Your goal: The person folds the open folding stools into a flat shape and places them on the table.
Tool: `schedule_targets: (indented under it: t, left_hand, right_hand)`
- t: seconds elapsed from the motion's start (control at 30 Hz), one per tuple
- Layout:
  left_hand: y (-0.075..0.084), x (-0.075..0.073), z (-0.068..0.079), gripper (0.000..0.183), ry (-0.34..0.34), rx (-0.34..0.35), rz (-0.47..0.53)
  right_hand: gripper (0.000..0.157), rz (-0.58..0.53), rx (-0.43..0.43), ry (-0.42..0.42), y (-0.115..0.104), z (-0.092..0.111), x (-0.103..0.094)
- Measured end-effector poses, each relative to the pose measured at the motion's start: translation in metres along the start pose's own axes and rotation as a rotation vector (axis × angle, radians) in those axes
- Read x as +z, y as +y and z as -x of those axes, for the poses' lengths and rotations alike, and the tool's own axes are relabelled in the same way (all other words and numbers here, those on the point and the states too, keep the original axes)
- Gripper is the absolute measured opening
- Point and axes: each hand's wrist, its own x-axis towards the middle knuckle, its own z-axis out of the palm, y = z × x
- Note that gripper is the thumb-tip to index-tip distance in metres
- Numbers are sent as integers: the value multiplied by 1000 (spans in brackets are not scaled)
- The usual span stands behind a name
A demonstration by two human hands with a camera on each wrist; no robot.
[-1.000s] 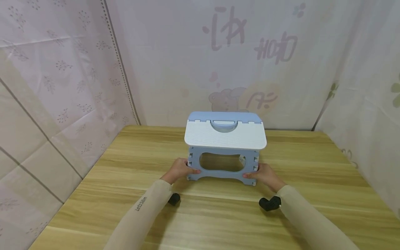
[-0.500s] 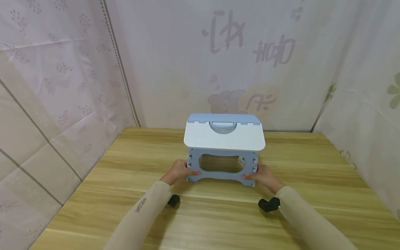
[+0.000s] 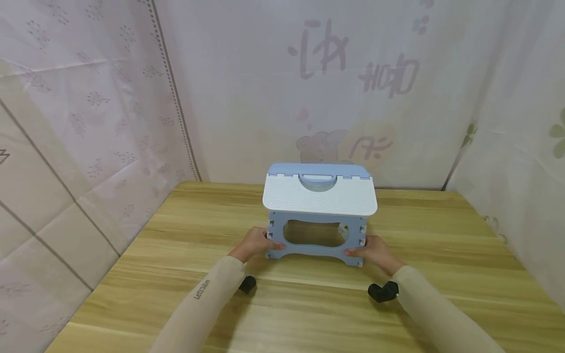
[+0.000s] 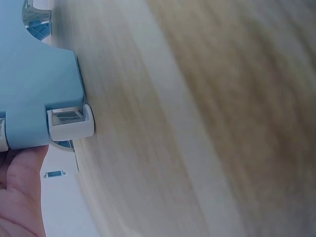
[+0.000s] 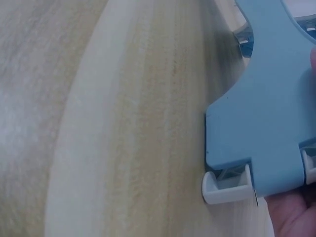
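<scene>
A light blue and white folding stool point(image 3: 282, 196) stands unfolded on the wooden table point(image 3: 282, 309), its white half-top and blue front leg panel facing me. My left hand point(image 3: 256, 242) grips the lower left side of that leg panel, thumb across the front. On the opposite side my right hand point(image 3: 374, 252) holds the panel the same way. The remaining fingers of both hands are hidden behind the stool's sides in the head view. Each wrist view shows a blue leg corner with a white foot piece close against the wood, and part of the gripping hand.
Black wrist-worn devices point(image 3: 383, 291) show beneath both forearms. A printed curtain point(image 3: 238, 98) hangs behind the table's back edge, with more cloth along the left and right sides.
The whole head view has shifted slightly, with the scene sitting a little lower in it. Both hands keep the same hold on the stool, which stays in its place on the table.
</scene>
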Motion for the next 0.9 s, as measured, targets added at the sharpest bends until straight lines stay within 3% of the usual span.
schedule_targets:
  t: [0.9]
  left_hand:
    - [-3, 1, -3, 27, -2, 24, 34]
  right_hand:
    - [61, 2, 4, 1, 7, -5, 0]
